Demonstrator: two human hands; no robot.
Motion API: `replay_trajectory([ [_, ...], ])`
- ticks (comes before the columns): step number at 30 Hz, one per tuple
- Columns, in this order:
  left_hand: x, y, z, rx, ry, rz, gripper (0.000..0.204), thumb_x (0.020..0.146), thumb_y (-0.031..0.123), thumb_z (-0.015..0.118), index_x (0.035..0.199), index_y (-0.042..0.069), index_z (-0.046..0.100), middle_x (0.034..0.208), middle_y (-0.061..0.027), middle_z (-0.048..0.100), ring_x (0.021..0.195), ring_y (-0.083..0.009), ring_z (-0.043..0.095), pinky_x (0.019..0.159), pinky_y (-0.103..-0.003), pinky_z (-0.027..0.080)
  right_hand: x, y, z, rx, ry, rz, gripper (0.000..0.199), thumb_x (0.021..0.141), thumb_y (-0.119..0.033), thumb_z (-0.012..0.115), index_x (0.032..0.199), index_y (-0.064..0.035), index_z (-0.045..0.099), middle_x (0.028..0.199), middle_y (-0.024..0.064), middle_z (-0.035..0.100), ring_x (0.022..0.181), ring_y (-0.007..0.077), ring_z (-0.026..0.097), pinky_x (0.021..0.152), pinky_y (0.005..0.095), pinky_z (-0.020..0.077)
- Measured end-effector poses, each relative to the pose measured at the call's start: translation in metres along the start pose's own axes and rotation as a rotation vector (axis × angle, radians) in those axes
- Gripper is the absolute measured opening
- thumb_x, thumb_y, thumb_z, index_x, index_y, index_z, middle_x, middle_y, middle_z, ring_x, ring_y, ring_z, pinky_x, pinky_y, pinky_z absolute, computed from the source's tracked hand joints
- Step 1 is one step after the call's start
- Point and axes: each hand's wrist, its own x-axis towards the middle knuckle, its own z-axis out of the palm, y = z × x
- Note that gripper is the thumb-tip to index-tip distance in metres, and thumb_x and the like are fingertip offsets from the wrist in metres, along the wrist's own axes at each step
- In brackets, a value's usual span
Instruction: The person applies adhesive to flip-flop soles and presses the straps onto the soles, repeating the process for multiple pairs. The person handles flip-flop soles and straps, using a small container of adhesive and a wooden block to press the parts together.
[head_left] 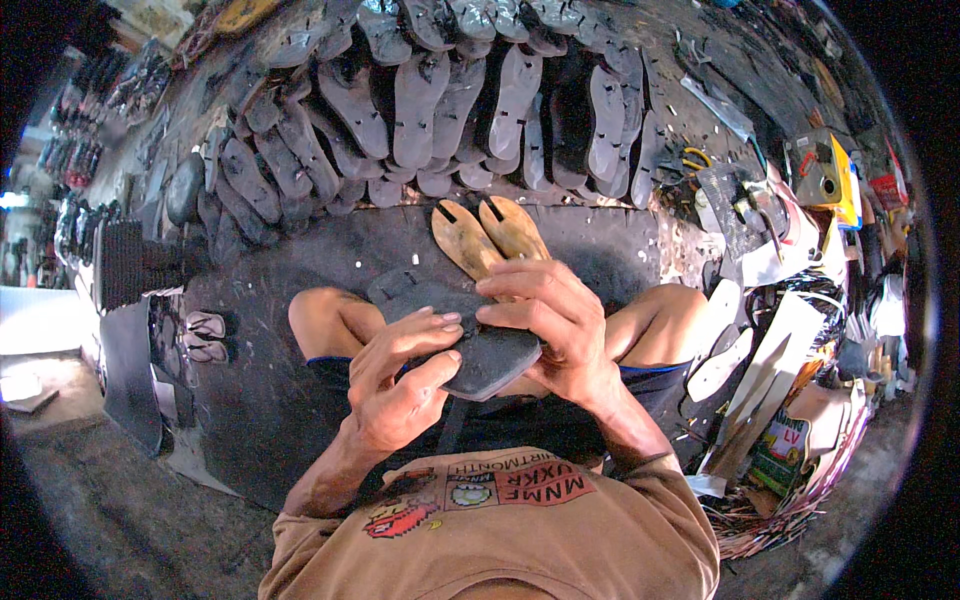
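A dark grey sandal sole is held between my two hands above my lap. My left hand grips its near left edge, with thumb and fingers closed over the top. On the far right edge, my right hand has its fingers bent over the upper face; its thumb is hidden underneath. Small dark pegs or strap ends stand up from the sole's far part. Just beyond my right hand lie two wooden foot-shaped lasts, side by side, each with a slot at its toe end.
Many grey soles lie in rows across the far side. A pair of small sandals sits at the left. To the right are yellow-handled scissors, pale sole-shaped pieces, a yellow box and a basket of scraps.
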Motion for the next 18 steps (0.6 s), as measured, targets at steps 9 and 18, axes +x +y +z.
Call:
replay_trajectory([
  [9, -0.003, -0.078, -0.043, -0.526, 0.344, -0.871, 0.061, 0.088, 0.02, 0.066, 0.145, 0.0, 0.051, 0.148, -0.0212, 0.061, 0.126, -0.0295, 0.066, 0.109, -0.043, 0.053, -0.023, 0.079, 0.09, 0.288, 0.192, 0.666, 0.073, 0.086, -0.023, 0.089, 0.146, -0.001, 0.056, 0.136, 0.0194, 0.067, 0.129, 0.0347, 0.063, 0.114, 0.0468, 0.0455],
  [18, -0.006, -0.15, -0.059, -1.344, 0.696, -0.753, 0.063, 0.098, 0.02, 0.059, 0.158, 0.008, 0.043, 0.151, -0.0178, 0.058, 0.136, -0.0419, 0.059, 0.107, -0.063, 0.055, -0.065, 0.104, 0.099, 0.321, -0.019, 1.01, 0.079, 0.086, -0.017, 0.077, 0.156, -0.0028, 0.044, 0.134, 0.0153, 0.066, 0.121, 0.031, 0.066, 0.11, 0.0422, 0.0502],
])
